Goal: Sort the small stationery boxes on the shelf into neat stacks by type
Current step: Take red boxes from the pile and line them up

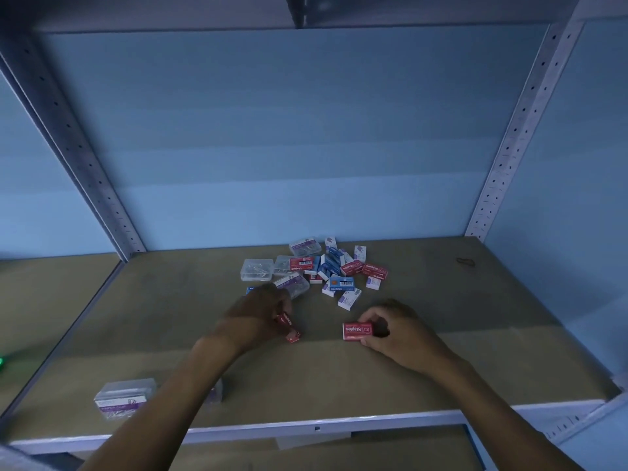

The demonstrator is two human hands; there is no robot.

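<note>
Mid-sort, on a brown board shelf [441, 351] with a pale metal front rim. Left hand [258, 317] curled around a small red cardboard staples box [288, 326], held tilted with one end low near the board, probably being carried out of the jumble. Right hand [390, 329] pinching a second red staples box [357, 331] between thumb and fingertips, flat and label up, close to or on the board; contact not clear. Both reds in hand at once, likely to begin a red stack in the bare patch at 6 o'clock of the pile.

Still unsorted at 12 o'clock of the hands: a loose heap [326, 270] of red, blue and white-and-purple cartons, overlapping and lying at odd angles. Clear plastic clip cases [257, 269] at the heap's 9 o'clock side, touching one another. Well apart at 7 o'clock, near the front rim, a tidy stack of clear paper-clip cases [124, 397], seemingly one type already grouped. Most of the sorting still ahead.
</note>
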